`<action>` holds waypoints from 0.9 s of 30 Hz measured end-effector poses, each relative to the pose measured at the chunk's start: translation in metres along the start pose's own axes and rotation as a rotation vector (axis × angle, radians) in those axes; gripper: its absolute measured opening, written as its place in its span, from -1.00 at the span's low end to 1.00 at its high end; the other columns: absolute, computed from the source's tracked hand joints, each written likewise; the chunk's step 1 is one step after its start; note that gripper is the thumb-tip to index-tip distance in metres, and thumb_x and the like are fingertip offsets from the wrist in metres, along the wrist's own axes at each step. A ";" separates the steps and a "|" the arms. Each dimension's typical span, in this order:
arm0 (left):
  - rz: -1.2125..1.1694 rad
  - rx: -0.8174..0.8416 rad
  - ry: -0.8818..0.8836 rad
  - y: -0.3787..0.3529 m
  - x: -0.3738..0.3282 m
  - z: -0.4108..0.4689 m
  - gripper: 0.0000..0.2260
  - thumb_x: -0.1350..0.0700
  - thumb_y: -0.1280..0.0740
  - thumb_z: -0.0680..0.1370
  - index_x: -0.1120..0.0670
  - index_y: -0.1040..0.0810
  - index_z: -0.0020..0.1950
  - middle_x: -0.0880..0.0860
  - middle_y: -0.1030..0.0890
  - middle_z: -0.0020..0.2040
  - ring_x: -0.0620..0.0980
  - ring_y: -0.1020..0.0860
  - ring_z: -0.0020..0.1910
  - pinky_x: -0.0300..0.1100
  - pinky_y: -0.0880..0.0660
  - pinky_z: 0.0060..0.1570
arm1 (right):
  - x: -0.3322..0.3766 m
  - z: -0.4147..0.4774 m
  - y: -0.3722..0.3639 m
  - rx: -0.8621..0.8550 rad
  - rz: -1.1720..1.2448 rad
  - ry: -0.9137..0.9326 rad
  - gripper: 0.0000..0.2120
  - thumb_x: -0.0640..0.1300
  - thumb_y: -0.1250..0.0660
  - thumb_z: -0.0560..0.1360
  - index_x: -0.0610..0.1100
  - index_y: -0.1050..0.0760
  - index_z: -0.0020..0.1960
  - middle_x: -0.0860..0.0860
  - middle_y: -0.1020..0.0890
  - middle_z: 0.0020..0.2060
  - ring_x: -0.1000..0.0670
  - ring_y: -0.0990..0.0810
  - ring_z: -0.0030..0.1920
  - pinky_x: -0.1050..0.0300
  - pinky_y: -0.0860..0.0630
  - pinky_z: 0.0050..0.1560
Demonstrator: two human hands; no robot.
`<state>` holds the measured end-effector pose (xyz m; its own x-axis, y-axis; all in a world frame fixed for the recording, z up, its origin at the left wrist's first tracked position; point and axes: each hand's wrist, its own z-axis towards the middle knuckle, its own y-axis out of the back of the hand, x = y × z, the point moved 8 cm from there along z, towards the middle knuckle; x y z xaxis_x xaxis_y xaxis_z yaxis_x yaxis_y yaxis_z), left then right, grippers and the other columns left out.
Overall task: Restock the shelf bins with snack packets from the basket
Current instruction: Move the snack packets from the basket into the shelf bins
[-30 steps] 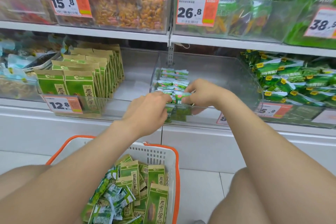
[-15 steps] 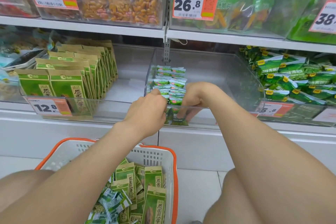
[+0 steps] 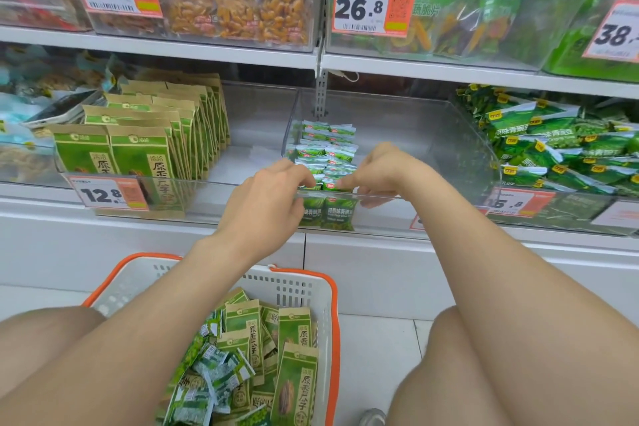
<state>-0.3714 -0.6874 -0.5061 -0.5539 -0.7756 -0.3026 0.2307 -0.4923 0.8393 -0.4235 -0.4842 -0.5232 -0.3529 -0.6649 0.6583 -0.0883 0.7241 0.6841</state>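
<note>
Two hands work one clear bin above one basket.
The clear bin [image 3: 418,135] sits on the shelf above the orange-rimmed basket [image 3: 331,290]. The left hand [image 3: 266,199] and right hand [image 3: 383,171] each pinch a top edge among the small green packets [image 3: 326,214], which stand upright in the bin in two front-to-back rows, faces outward.

The left hand [image 3: 266,204] hides its own fingertips among the small green packets [image 3: 340,152]. The right forearm [image 3: 484,252] covers most of a price tag [image 3: 416,221]; the basket [image 3: 332,315] runs off the bottom edge.
</note>
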 end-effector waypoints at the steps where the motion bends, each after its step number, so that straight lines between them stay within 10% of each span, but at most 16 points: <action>1: -0.006 -0.035 -0.010 0.005 0.000 -0.004 -0.80 0.17 -0.38 0.56 -0.09 -0.58 0.13 -0.10 -0.56 0.08 0.05 -0.58 -0.16 0.05 -0.55 -0.15 | 0.010 -0.004 0.010 -0.114 -0.096 0.079 -0.64 -0.06 -0.62 0.38 -0.26 -0.51 -0.13 -0.17 -0.69 -0.23 -0.15 -0.73 -0.19 -0.02 -0.71 -0.14; 5: 0.048 0.001 0.036 0.009 0.007 -0.022 -0.89 0.10 -0.35 0.54 -0.11 -0.54 -0.01 -0.12 -0.55 -0.11 0.02 -0.56 -0.10 -0.08 -0.44 -0.28 | 0.052 -0.040 0.010 -0.313 -0.255 0.372 -0.76 -0.16 -0.39 0.43 -0.37 -0.60 -0.12 -0.24 -0.68 -0.22 -0.10 -0.60 -0.07 -0.06 -0.63 -0.05; 10: 0.248 0.421 0.104 -0.037 0.031 -0.065 -0.91 0.02 -0.30 0.54 -0.12 -0.58 0.00 -0.03 -0.66 -0.06 0.12 -0.64 0.01 -0.08 -0.50 -0.17 | 0.068 -0.096 -0.091 0.119 -0.681 0.529 -0.79 -0.11 -0.38 0.42 -0.26 -0.58 -0.25 -0.11 -0.62 -0.35 -0.12 -0.58 -0.27 0.02 -0.59 -0.24; 18: 0.223 1.048 0.072 -0.134 0.049 -0.163 -0.75 0.03 -0.26 0.65 0.05 -0.65 0.23 0.05 -0.65 0.15 0.13 -0.63 0.09 -0.01 -0.59 0.02 | 0.012 -0.132 -0.193 0.502 -1.155 0.480 -0.84 -0.09 -0.31 0.59 -0.15 -0.50 -0.13 -0.02 -0.53 -0.26 -0.02 -0.50 -0.33 0.15 -0.40 -0.39; 22: 0.126 1.169 0.091 -0.175 0.046 -0.196 -0.72 0.08 -0.22 0.68 0.11 -0.59 0.32 0.06 -0.60 0.14 0.09 -0.60 0.07 0.00 -0.58 0.08 | -0.007 -0.130 -0.213 0.517 -1.235 0.481 -0.79 -0.11 -0.27 0.62 -0.10 -0.46 0.24 0.01 -0.45 -0.18 0.01 -0.44 -0.26 0.01 -0.52 -0.14; 27: -0.008 1.272 0.201 -0.219 0.046 -0.233 -0.69 0.06 -0.27 0.68 0.19 -0.44 0.36 0.15 -0.58 0.17 0.14 -0.57 0.06 0.00 -0.54 0.01 | -0.016 -0.113 -0.222 0.570 -1.207 0.405 -0.91 -0.14 -0.27 0.62 -0.11 -0.41 0.10 0.00 -0.43 -0.19 0.02 -0.44 -0.28 -0.02 -0.60 0.00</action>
<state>-0.2615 -0.7074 -0.8087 -0.3963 -0.8747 -0.2790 -0.7545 0.1371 0.6418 -0.2928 -0.6548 -0.6498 0.4944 -0.8596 -0.1288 -0.5381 -0.4191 0.7313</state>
